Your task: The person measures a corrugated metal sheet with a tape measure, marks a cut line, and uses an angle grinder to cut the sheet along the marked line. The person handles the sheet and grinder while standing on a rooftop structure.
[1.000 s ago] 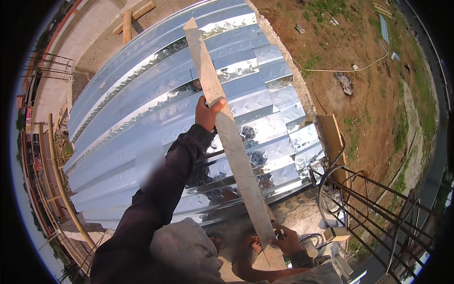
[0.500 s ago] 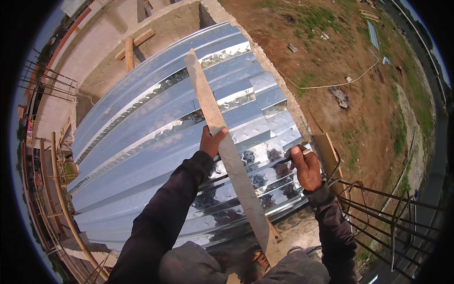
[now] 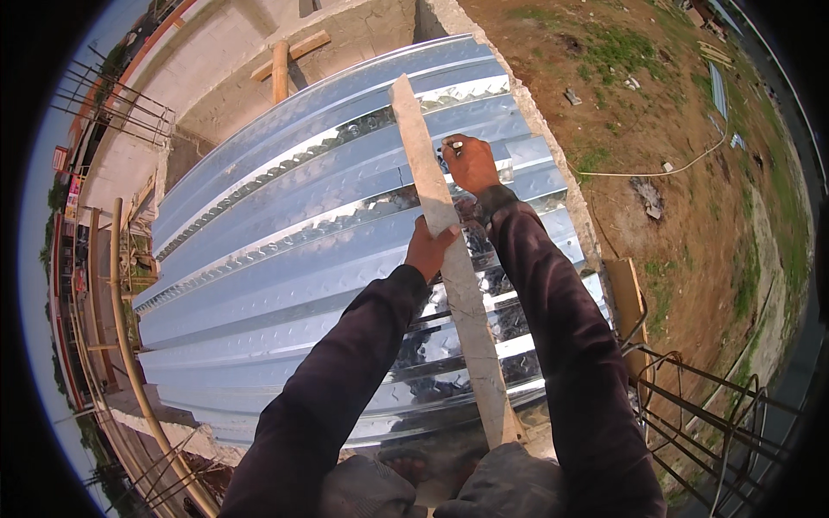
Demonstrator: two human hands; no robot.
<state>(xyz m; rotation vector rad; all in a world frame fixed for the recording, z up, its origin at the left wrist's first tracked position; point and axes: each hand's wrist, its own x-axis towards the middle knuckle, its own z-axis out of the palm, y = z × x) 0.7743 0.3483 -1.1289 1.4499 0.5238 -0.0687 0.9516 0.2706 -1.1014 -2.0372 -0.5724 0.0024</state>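
Observation:
A long pale, weathered straight board lies lengthwise across corrugated silver metal sheets. My left hand grips the board around its middle, thumb on top. Higher up, just right of the board, my right hand is closed on a small slim object, pale and dark, which looks like a pen or marker; its tip is hard to make out over the sheet.
A rough concrete edge borders the sheets on the right, above dirt ground with grass. Rebar sticks out at lower right, by a wooden panel. Bamboo poles and more rebar stand at left; timbers lie beyond.
My right hand has moved from the board's lower end, out to the right and then up beside its upper part. My left hand stays on the board; the view has shifted.

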